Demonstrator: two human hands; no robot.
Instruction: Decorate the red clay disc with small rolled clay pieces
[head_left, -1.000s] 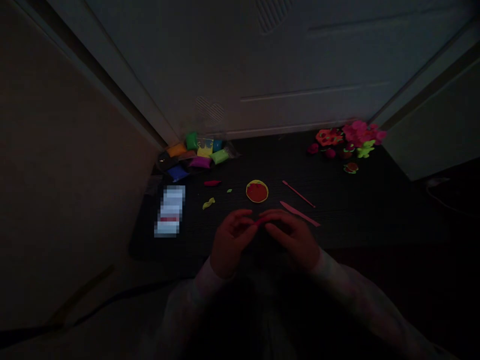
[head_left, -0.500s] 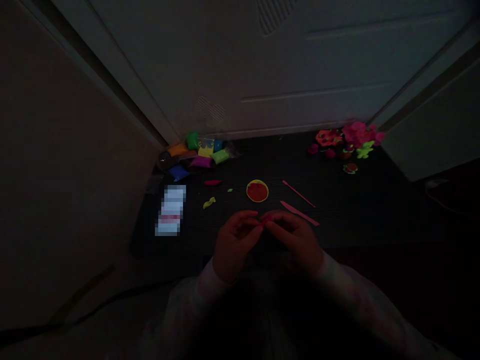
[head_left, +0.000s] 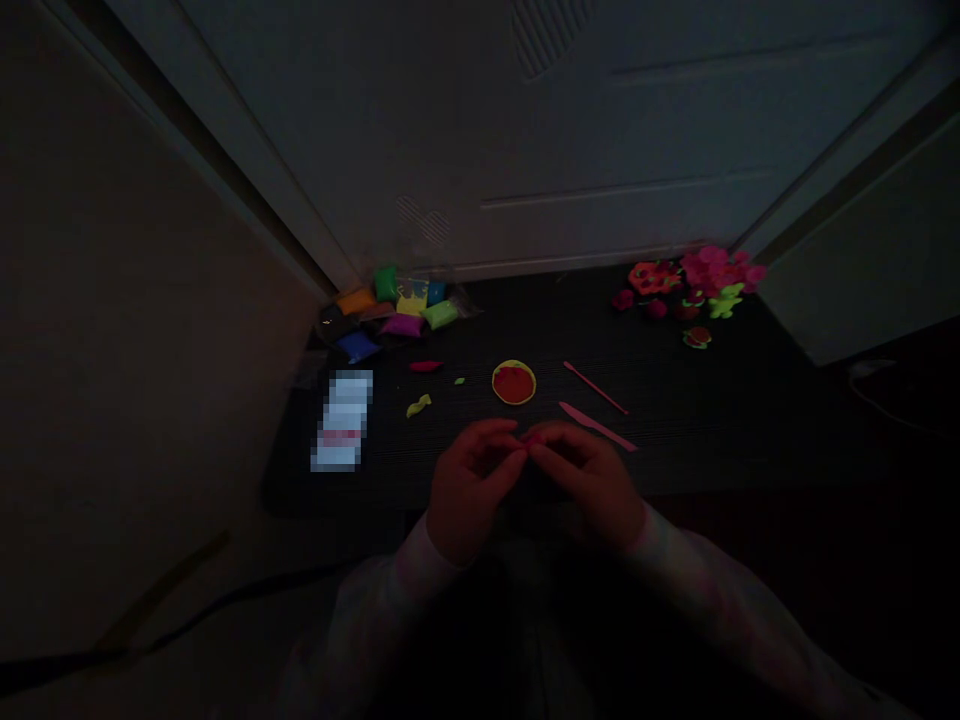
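Note:
The scene is very dark. My left hand (head_left: 471, 490) and my right hand (head_left: 592, 485) meet over the near edge of a dark table (head_left: 675, 420), fingers pinched together on a small piece of pink clay (head_left: 534, 437) between them. Just beyond my fingertips lies a round clay disc (head_left: 514, 383), red with a yellow rim. Two pink modelling tools lie to its right: a thin stick (head_left: 596, 388) and a flat knife-like tool (head_left: 598, 426).
Several coloured clay packets (head_left: 397, 305) sit at the table's far left. Finished pink, red and green clay figures (head_left: 690, 282) cluster at the far right. A yellow scrap (head_left: 418, 405), a red scrap (head_left: 425, 366) and a white booklet (head_left: 343, 420) lie left. A white door stands behind.
Both hands have drawn slightly closer together and a little toward me, still working the pink clay. Nothing on the table has moved.

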